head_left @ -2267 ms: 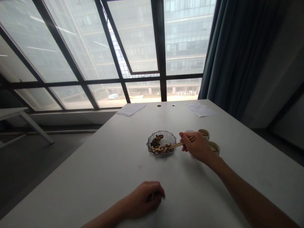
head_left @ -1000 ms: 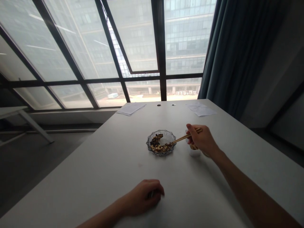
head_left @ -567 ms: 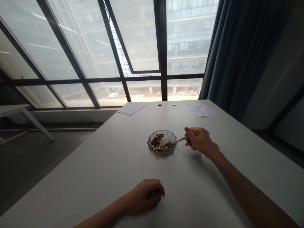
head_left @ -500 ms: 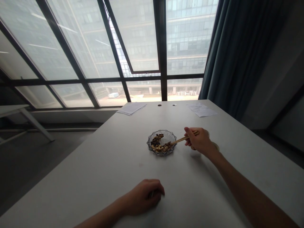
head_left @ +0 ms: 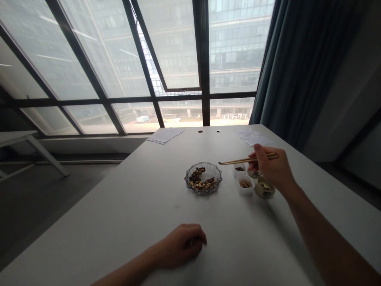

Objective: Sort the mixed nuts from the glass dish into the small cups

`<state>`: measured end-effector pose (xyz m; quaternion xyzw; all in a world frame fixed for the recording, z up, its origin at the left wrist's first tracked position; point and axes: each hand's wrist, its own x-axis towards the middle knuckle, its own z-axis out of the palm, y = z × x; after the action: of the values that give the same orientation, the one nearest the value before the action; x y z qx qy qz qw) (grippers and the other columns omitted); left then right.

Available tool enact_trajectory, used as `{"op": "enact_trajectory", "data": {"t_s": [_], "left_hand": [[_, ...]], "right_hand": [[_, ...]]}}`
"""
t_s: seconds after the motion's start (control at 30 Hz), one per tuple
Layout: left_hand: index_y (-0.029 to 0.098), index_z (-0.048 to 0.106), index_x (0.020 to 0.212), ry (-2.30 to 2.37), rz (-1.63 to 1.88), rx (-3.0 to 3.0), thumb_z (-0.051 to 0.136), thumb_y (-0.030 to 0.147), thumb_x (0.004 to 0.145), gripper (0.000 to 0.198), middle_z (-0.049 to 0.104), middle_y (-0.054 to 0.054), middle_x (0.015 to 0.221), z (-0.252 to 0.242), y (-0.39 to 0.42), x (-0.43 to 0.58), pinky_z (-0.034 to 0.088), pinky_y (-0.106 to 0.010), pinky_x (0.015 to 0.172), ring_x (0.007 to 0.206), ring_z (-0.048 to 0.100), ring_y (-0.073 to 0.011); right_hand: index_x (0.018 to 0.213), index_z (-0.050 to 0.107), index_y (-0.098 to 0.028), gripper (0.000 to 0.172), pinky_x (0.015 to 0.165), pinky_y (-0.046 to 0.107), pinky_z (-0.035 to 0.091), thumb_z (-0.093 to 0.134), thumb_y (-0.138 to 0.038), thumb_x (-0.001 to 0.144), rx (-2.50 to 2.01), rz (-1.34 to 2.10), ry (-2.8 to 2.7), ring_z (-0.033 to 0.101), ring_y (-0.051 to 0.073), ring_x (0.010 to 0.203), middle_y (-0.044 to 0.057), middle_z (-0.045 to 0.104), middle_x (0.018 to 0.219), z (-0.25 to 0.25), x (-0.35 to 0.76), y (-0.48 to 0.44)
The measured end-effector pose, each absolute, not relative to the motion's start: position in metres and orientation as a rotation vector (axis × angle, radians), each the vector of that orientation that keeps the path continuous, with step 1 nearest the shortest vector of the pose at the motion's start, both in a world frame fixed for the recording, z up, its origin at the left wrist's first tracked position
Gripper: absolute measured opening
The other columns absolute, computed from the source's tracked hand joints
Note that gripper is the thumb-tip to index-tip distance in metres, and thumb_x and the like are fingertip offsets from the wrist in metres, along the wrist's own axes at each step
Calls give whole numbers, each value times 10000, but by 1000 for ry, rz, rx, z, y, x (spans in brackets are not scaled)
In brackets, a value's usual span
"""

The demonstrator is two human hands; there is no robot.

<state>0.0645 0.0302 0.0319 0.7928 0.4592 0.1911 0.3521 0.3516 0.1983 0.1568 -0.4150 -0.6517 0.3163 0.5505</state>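
Note:
My right hand (head_left: 269, 163) grips a pair of wooden chopsticks (head_left: 238, 160), held nearly level above the table. A small dark piece (head_left: 220, 163) shows at their tips, just right of the glass bowl (head_left: 218, 176). In this bowl lie dark and pale dried pieces (head_left: 202, 182), heaped along the left and near sides. Under and beside my right hand stand two small clear plastic cups (head_left: 245, 190) with brown pieces inside, and two squat pale jars (head_left: 264, 188) with dark markings. Nearer to me, my left hand (head_left: 183, 246) rests on the table, fingers curled in, with nothing visible in it.
The white table (head_left: 149, 198) reaches toward the windows. Paper sheets (head_left: 165, 136) lie at its far left corner and more paper (head_left: 253, 137) at the far right. A blue curtain (head_left: 285, 71) hangs at the right; another table (head_left: 18, 137) stands at the left.
My right hand has moved right and upward, drawing the chopsticks out of the glass bowl. The plastic cups and jars are now exposed. My left hand has stayed put.

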Motion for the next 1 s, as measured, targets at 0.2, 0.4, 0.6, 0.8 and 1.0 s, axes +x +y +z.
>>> {"op": "enact_trajectory", "data": {"t_s": [0.2,0.4,0.6,0.8,1.0], "left_hand": [[204,682,1007,1194,480,2050,555,140,864,201,666,-15,903,32,31,64,445,-224,690,745,572,-133],[207,681,1011,1199,486,2055,549,142,876,200,656,-7,887,30,30,64,437,-221,684,737,565,-130],[209,676,1017,1186,491,2064,545,132,874,209,656,-9,901,25,30,62,442,-229,697,750,570,-135],[207,681,1013,1176,507,2056,549,112,856,227,661,-9,904,25,30,62,446,-223,697,748,573,-131],[211,685,1007,1191,514,2050,541,107,860,230,653,-1,885,28,29,63,440,-216,683,735,567,-126]], "right_hand": [[729,712,-157,588,397,273,558,617,-724,852,-1096,558,-1484,672,207,426,84,688,539,168,385,213],[765,729,-143,592,447,310,603,627,-720,846,-1190,565,-1608,722,248,502,122,745,663,159,390,225],[776,735,-144,573,448,309,596,637,-703,853,-1167,552,-1562,726,257,514,118,731,628,163,388,219],[818,738,-160,546,517,316,614,619,-691,873,-1050,684,-1593,747,253,575,107,748,684,162,368,207],[799,709,-176,469,585,285,582,593,-610,933,-941,844,-1870,769,244,695,80,757,745,142,335,196]]}}
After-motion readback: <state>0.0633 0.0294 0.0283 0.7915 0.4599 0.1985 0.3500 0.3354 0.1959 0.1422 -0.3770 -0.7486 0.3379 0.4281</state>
